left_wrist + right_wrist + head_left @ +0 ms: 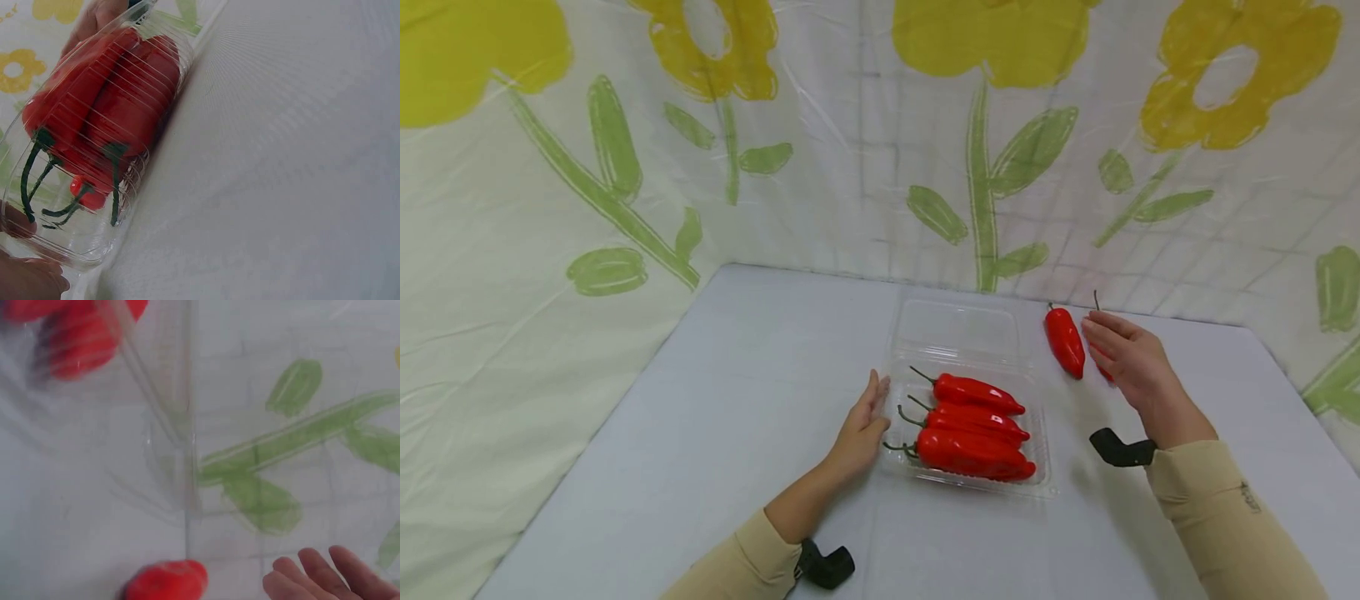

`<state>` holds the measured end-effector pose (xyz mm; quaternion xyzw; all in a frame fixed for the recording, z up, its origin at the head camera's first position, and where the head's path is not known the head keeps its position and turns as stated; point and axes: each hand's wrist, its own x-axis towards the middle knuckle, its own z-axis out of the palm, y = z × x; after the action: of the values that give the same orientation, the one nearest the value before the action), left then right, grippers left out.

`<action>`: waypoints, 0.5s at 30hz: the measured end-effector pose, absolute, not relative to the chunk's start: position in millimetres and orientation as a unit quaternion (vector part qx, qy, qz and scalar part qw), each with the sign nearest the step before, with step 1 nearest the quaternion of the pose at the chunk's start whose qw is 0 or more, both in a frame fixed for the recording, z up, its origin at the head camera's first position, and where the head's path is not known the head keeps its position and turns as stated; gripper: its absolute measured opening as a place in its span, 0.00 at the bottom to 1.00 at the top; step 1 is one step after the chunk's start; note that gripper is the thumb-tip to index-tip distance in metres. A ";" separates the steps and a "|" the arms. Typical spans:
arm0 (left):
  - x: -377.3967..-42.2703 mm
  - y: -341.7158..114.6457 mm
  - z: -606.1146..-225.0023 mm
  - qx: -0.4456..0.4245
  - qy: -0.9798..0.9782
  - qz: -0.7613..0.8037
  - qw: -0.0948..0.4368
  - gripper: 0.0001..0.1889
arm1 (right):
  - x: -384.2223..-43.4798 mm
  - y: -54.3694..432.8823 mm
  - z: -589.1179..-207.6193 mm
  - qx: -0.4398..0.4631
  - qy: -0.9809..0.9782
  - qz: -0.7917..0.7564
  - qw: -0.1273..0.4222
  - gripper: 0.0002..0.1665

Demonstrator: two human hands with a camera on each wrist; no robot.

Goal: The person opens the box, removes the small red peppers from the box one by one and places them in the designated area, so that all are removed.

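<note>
A clear plastic clamshell box (1045,433) stands on the table with its lid (958,325) folded back towards the wall. Several long red peppers (970,450) with green stems lie side by side in it. My left hand (857,429) rests against the box's left rim, fingers fairly straight and thumb beside them. Beyond the box's right side lie two loose red peppers; one (1065,342) is in full view. Over the other pepper (1102,364), which it partly hides, hovers my right hand (1131,362). Its fingers are extended in the right wrist view, with nothing seen in them.
The white table (737,375) ends at a sheet wall (820,208) painted with yellow flowers, close behind the lid and loose peppers. Another sheet hangs along the left edge. Both wrists carry a dark camera mount (1123,450).
</note>
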<state>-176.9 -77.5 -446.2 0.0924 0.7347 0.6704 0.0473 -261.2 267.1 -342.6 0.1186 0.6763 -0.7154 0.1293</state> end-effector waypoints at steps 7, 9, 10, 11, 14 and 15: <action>-177.5 -77.0 -447.1 0.093 0.737 0.668 0.045 0.37 | -235.4 246.8 -338.0 0.049 0.652 -0.747 0.115 0.22; -177.5 -77.1 -447.3 0.092 0.737 0.668 0.045 0.37 | -229.7 241.9 -337.6 0.040 0.650 -0.750 0.115 0.22; -177.6 -77.2 -447.3 0.092 0.737 0.668 0.045 0.37 | -227.2 239.7 -337.4 0.036 0.649 -0.751 0.115 0.22; -177.4 -77.2 -447.1 0.092 0.737 0.669 0.046 0.37 | -224.8 237.4 -337.4 0.034 0.648 -0.752 0.115 0.22; -176.2 -77.3 -445.6 0.090 0.735 0.670 0.047 0.37 | -218.7 231.3 -338.1 0.027 0.642 -0.757 0.118 0.23; -175.7 -77.6 -445.4 0.094 0.735 0.671 0.045 0.37 | -216.7 229.3 -338.4 0.023 0.643 -0.756 0.120 0.24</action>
<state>-175.7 -77.6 -445.4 0.0937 0.7346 0.6705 0.0446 -216.7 229.3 -338.4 0.0229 0.6430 -0.7561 0.1200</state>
